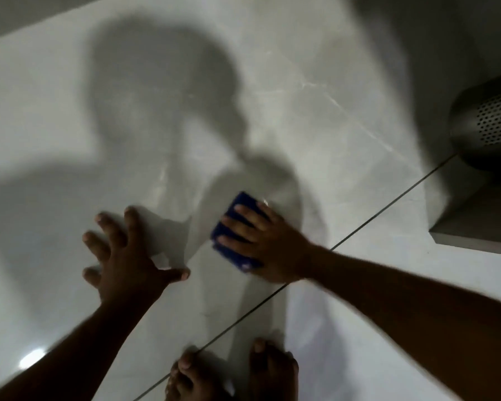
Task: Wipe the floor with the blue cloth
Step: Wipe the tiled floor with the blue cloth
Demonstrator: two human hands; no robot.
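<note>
A folded blue cloth [234, 227] lies flat on the glossy pale marble floor [315, 96], near the middle of the view. My right hand [268, 246] presses down on it with fingers spread over its top; most of the cloth's right half is hidden under the palm. My left hand [125, 250] rests flat on the bare floor to the left of the cloth, fingers splayed wide, holding nothing. A dark grout line [388, 209] runs diagonally just behind my right wrist.
A round grey perforated metal object [486, 125] stands on a low grey ledge [475, 227] at the right edge. My two bare feet [232, 371] are at the bottom centre. My shadow falls across the tile ahead.
</note>
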